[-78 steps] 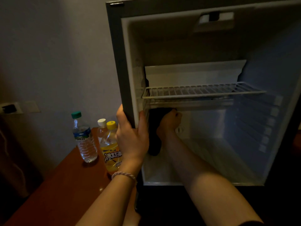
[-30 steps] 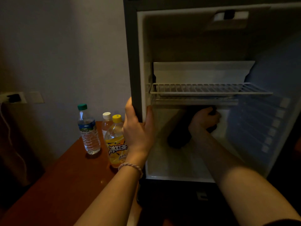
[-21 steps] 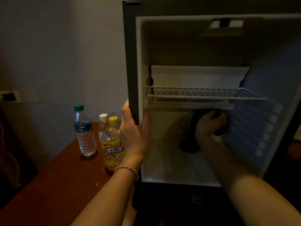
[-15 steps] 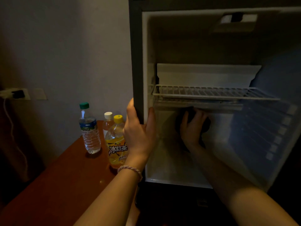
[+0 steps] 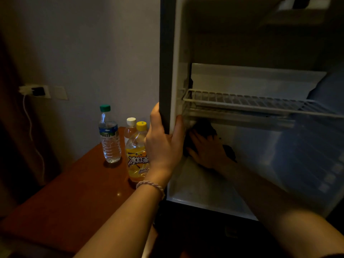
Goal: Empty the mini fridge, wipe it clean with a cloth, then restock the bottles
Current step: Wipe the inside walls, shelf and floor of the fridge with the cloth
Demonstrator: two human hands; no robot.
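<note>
Your flat, spread right hand (image 5: 208, 151) presses the dark cloth (image 5: 202, 128) against the white mini fridge (image 5: 204, 185) wall mid-wipe; sweep the floor below it next.

My left hand (image 5: 163, 146) gripping the fridge's (image 5: 167, 62) front edge, my right hand (image 5: 208, 151) flat on the dark cloth (image 5: 202, 127) inside, three bottles (image 5: 136, 151) on the table (image 5: 74, 192).

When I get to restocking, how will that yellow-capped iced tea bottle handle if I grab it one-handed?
The yellow-capped bottle looks filled nearly to the neck, so probably heavy for its size. It is tall on a narrow base on the glossy table, so a sideways nudge may tip it. The white-capped bottle stands close behind and could get knocked; grip low on the body.
</note>
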